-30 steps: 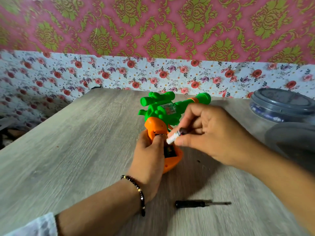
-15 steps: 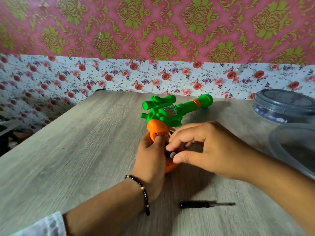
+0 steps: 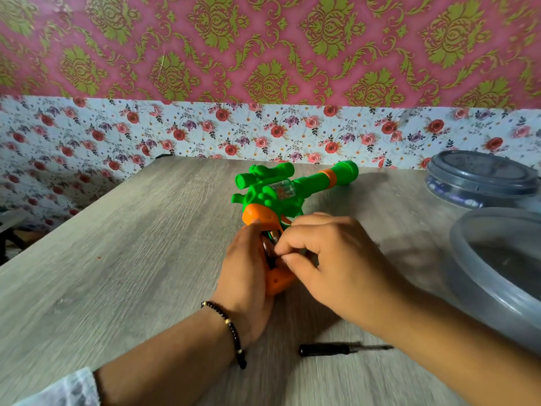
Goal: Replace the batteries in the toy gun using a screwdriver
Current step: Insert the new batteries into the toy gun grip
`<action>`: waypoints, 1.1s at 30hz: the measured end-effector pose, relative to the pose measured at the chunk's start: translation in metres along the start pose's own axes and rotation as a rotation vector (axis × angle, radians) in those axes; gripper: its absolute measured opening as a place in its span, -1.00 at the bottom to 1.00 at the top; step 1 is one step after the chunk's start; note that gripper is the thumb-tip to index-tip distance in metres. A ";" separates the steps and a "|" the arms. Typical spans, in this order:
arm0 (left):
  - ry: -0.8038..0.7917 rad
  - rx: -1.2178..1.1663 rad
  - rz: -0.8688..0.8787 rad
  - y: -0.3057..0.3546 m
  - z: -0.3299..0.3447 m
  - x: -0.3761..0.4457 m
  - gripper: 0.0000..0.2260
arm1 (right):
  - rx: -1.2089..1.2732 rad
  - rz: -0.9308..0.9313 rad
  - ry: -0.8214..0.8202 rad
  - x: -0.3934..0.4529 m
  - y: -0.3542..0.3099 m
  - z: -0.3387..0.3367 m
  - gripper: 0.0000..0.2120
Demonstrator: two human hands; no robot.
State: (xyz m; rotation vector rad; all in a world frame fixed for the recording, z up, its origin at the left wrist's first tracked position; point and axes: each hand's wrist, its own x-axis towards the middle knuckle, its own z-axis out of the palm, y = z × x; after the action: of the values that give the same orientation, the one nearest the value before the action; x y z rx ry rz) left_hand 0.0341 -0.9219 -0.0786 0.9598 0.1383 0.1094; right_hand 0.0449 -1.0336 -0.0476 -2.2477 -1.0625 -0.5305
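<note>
green-and-orange toy gun (image 3: 281, 197) lies mid-table (image 3: 123, 259), barrel toward the far wall. left hand (image 3: 247, 268) grips its orange handle. right hand (image 3: 328, 259), fingers curled, pinches at the open handle compartment; battery not discernible. screwdriver (image 3: 339, 349) lies apart, nearer the person.

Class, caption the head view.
Both hands work at the toy gun grip; screwdriver lies on table.
</note>
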 end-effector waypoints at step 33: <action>0.095 -0.202 -0.037 0.003 -0.001 0.006 -0.68 | -0.420 0.348 -0.517 0.002 0.062 -0.047 -0.46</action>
State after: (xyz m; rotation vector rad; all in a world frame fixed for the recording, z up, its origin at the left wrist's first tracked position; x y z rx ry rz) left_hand 0.0395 -0.9187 -0.0768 0.7509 0.2285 0.1327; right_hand 0.0908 -1.0952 -0.0324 -2.9652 -0.8039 -0.0115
